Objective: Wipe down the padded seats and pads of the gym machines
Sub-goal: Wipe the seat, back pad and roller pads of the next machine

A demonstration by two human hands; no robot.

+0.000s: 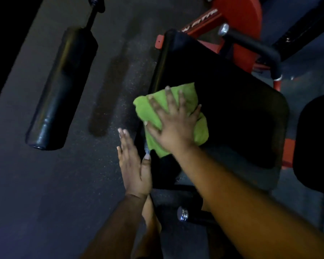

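A black padded seat (pixel 232 94) of a red-framed gym machine fills the middle right. A folded green cloth (pixel 198 131) lies on the seat's near left part. My right hand (pixel 176 126) presses flat on the cloth with its fingers spread. My left hand (pixel 133 165) hangs beside the seat's left edge with straight fingers and holds nothing. A black cylindrical roller pad (pixel 64 86) hangs over the floor at the left.
Dark speckled rubber floor (pixel 45 193) spreads to the left and below. The red machine frame (pixel 239 19) and a black handle bar (pixel 254 47) stand behind the seat. Another black pad (pixel 316 143) is at the right edge. A chrome knob (pixel 182 214) sits below the seat.
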